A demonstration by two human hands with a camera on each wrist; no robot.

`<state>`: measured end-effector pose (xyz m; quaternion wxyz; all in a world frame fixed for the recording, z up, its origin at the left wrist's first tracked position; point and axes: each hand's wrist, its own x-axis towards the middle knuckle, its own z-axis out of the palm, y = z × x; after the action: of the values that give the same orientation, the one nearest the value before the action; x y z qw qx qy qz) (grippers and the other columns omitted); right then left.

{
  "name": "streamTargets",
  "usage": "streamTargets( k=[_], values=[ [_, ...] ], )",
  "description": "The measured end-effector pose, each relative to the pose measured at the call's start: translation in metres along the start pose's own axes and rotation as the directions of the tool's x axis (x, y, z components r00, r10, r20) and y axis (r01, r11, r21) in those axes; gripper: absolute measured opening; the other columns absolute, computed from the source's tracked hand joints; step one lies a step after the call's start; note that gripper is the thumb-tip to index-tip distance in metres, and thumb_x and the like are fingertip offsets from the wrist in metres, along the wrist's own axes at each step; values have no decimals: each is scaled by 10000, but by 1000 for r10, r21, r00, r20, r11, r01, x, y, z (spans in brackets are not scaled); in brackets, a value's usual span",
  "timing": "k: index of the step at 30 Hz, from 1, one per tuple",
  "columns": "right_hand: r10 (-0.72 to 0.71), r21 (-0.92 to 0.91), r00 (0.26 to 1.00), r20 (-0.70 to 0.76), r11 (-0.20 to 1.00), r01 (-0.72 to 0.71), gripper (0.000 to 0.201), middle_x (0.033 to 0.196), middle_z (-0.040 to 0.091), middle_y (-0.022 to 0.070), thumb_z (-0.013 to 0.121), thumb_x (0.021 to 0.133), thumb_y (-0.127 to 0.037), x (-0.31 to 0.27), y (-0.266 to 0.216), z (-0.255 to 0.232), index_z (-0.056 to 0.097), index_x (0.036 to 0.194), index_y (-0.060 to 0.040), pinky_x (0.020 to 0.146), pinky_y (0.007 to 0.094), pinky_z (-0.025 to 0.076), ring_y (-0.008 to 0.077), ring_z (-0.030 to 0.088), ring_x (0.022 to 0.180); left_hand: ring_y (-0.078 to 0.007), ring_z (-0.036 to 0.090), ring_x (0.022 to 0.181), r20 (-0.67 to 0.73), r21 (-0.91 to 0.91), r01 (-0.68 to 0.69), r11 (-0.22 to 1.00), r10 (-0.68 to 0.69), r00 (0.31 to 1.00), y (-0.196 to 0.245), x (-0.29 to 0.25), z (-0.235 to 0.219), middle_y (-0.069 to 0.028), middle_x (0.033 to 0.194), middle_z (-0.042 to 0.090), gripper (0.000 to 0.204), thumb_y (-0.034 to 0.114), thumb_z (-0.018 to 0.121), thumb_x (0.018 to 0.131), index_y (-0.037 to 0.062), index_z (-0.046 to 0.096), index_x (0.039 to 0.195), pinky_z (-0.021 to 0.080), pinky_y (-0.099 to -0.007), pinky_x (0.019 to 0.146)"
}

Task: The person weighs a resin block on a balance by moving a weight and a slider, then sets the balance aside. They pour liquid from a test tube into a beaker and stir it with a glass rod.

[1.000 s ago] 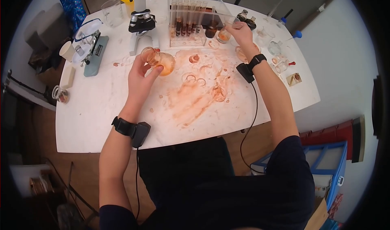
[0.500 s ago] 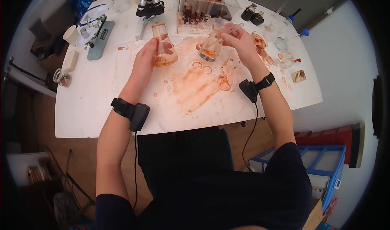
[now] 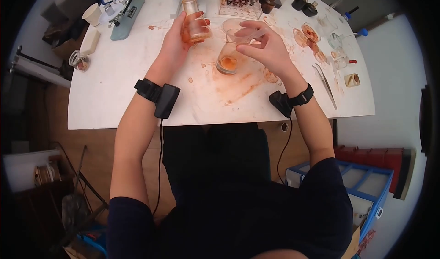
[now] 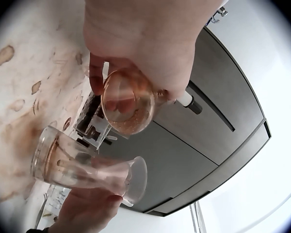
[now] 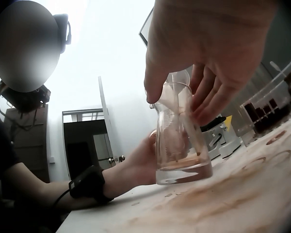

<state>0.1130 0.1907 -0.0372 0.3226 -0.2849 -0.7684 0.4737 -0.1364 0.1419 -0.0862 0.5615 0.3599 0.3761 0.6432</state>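
While left hand (image 3: 177,44) clasps flask (image 3: 195,24), right hand (image 3: 268,49) pinches second flask (image 3: 228,61)

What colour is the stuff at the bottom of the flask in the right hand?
The stuff is orange; the head view shows it best.

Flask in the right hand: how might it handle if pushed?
The flask looks like glass, so probably fragile. Its broad base should resist tipping, though the funnel in its mouth might unbalance it. Its shallow contents suggest little weight.
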Motion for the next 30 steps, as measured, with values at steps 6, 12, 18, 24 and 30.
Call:
streamTargets(
  k=[6,12,18,24,30],
  values=[
    [-13,-43,1000,-14,999,13,649,1142,696,95,864,794,-212,-3,4,8,557,1336,-31,932,328,571,184,654,1134,-197,643,1102,98,-134,45,990,-32,995,-4,2,-7,-122,1241,668,586,477,330,1072,50,524,1422,511,-318,886],
    [-6,-58,1000,-3,998,6,643,1181,681,84,865,791,-210,-9,4,15,565,1332,-38,912,313,583,173,691,1050,-213,637,1128,101,-171,67,983,-50,994,-2,1,-6,-133,1256,661,579,473,316,1079,64,504,1444,510,-333,907],
    [-78,-174,996,39,981,84,685,1252,640,92,861,795,-222,-17,5,19,538,1369,-33,925,322,573,184,688,1064,-217,584,1261,-1,-99,-55,994,55,998,-5,4,0,-128,1365,608,544,462,370,1091,115,416,1508,453,-344,1038],
    [-65,-84,990,126,994,76,656,1336,587,98,775,840,-146,-19,4,12,483,1414,-26,1009,337,520,199,637,1163,-207,519,1347,-20,41,-144,989,145,989,-6,4,-1,-94,1436,563,501,388,469,1080,134,411,1508,415,-350,1082],
    [-12,95,997,73,995,5,568,1343,590,111,669,899,-90,4,36,-17,467,1425,-18,1052,353,485,221,587,1255,-202,521,1347,-21,57,-147,988,148,989,-5,3,-1,-78,1433,564,495,360,530,1062,131,431,1490,418,-363,1077]
  ],
)
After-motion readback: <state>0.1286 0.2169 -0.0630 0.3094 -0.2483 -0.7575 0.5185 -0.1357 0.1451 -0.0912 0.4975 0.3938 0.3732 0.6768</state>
